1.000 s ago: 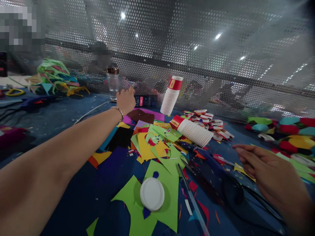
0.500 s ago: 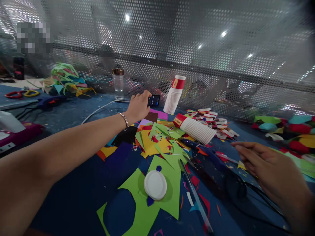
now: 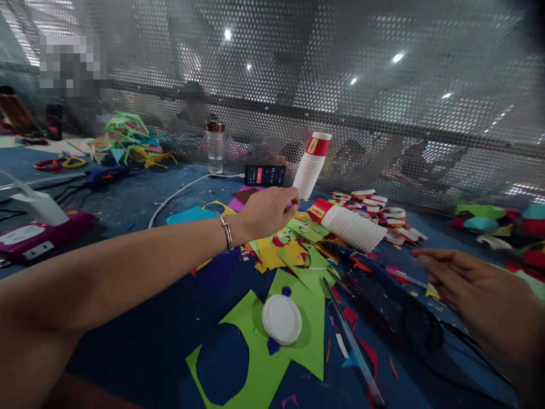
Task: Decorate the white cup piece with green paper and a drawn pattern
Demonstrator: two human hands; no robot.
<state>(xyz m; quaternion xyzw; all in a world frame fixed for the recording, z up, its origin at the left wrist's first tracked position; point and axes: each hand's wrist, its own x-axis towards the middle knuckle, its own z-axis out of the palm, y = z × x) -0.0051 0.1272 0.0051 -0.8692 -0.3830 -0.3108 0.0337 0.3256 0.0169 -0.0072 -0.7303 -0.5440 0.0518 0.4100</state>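
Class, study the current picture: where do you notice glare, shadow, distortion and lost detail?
Head view: bright spots glare at the perforated panel; also in the head view, soft shadows flank the white disc on the green paper; the left forearm looms large, probably wide-angle stretch; mosaic blocks hide detail at upper left.
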